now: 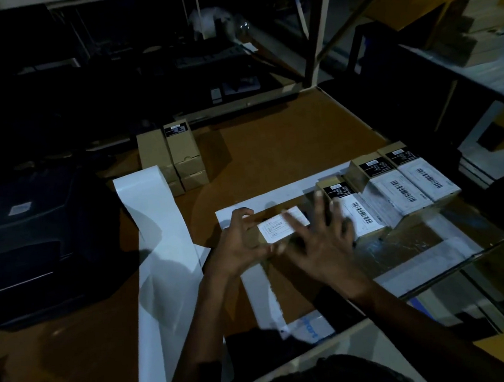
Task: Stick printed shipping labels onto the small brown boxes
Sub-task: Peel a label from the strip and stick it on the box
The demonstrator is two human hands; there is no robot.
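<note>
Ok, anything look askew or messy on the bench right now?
Only the long white backing strip: it trails loose across the table and over its near edge. The labelled boxes sit in a tidy row, and the label under the hands looks roughly square on its box.

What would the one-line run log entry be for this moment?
step: pressing white printed label onto small brown cardboard box | left hand: grips box | right hand: flat, fingers spread | labelled boxes: row at right

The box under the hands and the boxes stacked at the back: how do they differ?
The box under the hands lies alone and carries a white shipping label; the stacked boxes sit piled together with no white label showing. The left hand grips the first; nothing touches the stack. Both are small brown cartons.
</note>
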